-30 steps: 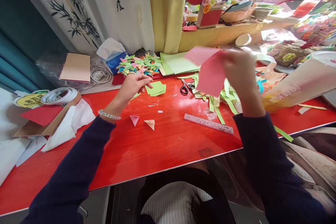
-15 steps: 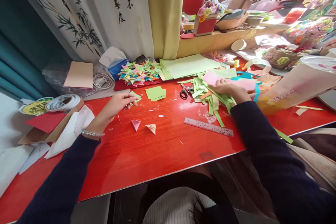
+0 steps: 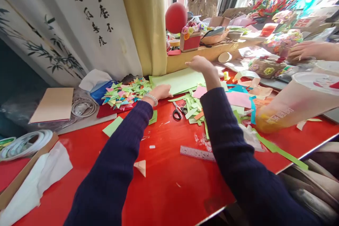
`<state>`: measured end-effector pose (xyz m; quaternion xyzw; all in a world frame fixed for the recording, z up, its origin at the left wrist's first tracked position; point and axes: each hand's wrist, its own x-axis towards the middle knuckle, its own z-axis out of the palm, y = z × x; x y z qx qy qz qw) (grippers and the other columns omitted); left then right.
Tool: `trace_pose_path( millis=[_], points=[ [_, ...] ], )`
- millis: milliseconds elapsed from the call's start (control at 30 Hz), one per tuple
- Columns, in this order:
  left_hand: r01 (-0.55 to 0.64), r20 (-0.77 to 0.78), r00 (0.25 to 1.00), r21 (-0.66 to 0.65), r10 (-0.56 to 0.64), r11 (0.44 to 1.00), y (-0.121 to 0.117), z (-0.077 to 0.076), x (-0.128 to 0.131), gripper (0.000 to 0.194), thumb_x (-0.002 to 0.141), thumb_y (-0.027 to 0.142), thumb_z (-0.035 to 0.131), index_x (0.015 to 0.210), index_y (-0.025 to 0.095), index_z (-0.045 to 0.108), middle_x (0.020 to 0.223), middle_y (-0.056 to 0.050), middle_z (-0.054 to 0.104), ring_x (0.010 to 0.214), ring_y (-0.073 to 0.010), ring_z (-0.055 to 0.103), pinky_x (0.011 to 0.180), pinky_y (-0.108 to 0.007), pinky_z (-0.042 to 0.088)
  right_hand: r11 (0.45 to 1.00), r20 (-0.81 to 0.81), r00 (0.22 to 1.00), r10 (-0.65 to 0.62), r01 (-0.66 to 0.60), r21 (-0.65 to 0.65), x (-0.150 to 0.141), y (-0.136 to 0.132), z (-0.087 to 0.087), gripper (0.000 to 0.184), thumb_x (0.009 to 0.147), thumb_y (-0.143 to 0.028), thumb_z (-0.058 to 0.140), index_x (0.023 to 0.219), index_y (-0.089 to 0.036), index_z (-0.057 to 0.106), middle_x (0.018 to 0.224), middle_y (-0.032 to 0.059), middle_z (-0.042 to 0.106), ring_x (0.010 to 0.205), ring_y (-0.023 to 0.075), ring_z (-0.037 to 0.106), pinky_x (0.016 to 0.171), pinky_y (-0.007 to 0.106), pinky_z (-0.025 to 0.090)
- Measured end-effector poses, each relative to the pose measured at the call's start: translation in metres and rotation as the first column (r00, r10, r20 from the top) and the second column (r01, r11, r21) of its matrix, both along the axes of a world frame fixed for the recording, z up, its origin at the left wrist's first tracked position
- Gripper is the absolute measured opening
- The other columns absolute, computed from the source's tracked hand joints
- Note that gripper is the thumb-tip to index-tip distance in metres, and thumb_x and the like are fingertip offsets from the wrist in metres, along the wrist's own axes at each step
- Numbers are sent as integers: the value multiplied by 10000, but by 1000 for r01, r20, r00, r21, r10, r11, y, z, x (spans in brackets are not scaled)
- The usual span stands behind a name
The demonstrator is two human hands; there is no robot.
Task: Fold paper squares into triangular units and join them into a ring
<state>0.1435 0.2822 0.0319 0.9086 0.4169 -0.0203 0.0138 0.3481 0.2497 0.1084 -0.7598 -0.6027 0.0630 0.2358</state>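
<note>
Sheets of pale green paper [image 3: 182, 79] lie stacked at the far side of the red counter [image 3: 169, 190], against the wooden ledge, and both my hands are at them. My left hand [image 3: 162, 92], with a beaded bracelet [image 3: 152, 99] at the wrist, is at the near left part of the stack, fingers pointing right; I can't tell whether they grasp an edge or merely rest there. My right hand [image 3: 201, 65] is over the far right part, wrist bent and fingers turned left, and whether it grips a sheet I can't tell either.

Just left of my left hand sits a pile of folded paper pieces [image 3: 124, 91] in green, pink, orange and blue. Scissors [image 3: 177, 114] with black handles lie on the near side of the stack, touching or just beside a heap of green strips [image 3: 192, 107]. Pink paper [image 3: 238, 99] lies to the right of my right forearm, and farther right a big frosted container [image 3: 288, 102] leans over. Nearer me are a clear pinkish ruler [image 3: 197, 153], partly behind my right sleeve, and a peach folded piece [image 3: 141, 167] beside my left sleeve. At far right, another person's hand [image 3: 308, 50] reaches in among the crafts.
</note>
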Motion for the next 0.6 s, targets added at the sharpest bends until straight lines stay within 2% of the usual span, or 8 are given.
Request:
trace_pose_path(
  millis=[67,133,200,267,367,433,533,600],
  points=[
    [39,-32,999,7,-39,999,13,-9,13,407,896,374,592,1225,136,562,1210,-123,605,1071,-236,607,901,-428,513,1000,-45,999,-19,18,-14,-6,6,-1,290,902,-329,535,973,-77,658,1075,204,652,1053,276,608,915,388,453],
    [89,-60,994,-3,-89,996,24,-11,21,368,912,370,572,1213,159,558,1212,-95,590,1046,-210,608,885,-439,530,1000,-81,996,-27,27,-9,-3,10,-6,306,925,-344,487,902,-89,654,1031,193,662,1004,261,623,876,345,468],
    [140,-72,988,-9,-140,990,32,-6,24,306,921,332,562,1168,155,594,1173,-94,620,1025,-199,619,888,-410,527,999,-120,992,-36,35,-8,6,12,-14,322,935,-351,464,844,-103,648,999,180,674,985,255,630,863,327,473],
    [178,-66,982,-1,-177,984,40,4,24,228,917,219,536,1100,158,659,1105,-87,679,994,-184,641,896,-338,507,999,-167,985,-35,29,-38,20,14,-25,308,942,-330,453,851,-108,647,998,167,683,963,230,643,844,299,487],
    [196,-28,980,45,-195,980,53,18,19,330,844,73,479,1040,170,726,1052,-71,734,963,-171,664,863,-238,473,984,-250,968,-13,-32,-178,39,15,-40,255,941,-274,464,964,-97,646,975,148,699,794,157,669,728,248,523],
    [178,18,983,95,-181,979,61,22,13,379,840,85,447,1109,160,703,1033,-72,740,935,-168,670,849,-235,467,946,-291,957,3,-98,-310,47,14,-47,218,921,-234,505,1001,-96,653,901,125,709,661,122,648,643,230,524],
    [139,71,986,158,-151,978,65,18,2,442,880,121,358,1240,131,614,932,-92,733,838,-173,670,796,-264,471,855,-312,949,48,-200,-478,47,11,-53,139,857,-202,615,934,-125,701,765,67,695,527,80,559,564,203,486],
    [150,61,985,162,-161,975,61,12,-5,434,879,120,332,1181,137,644,961,-104,713,846,-180,662,787,-273,466,792,-310,947,83,-252,-556,41,10,-55,100,808,-213,685,873,-147,725,693,33,666,473,59,480,520,194,443]
  ],
)
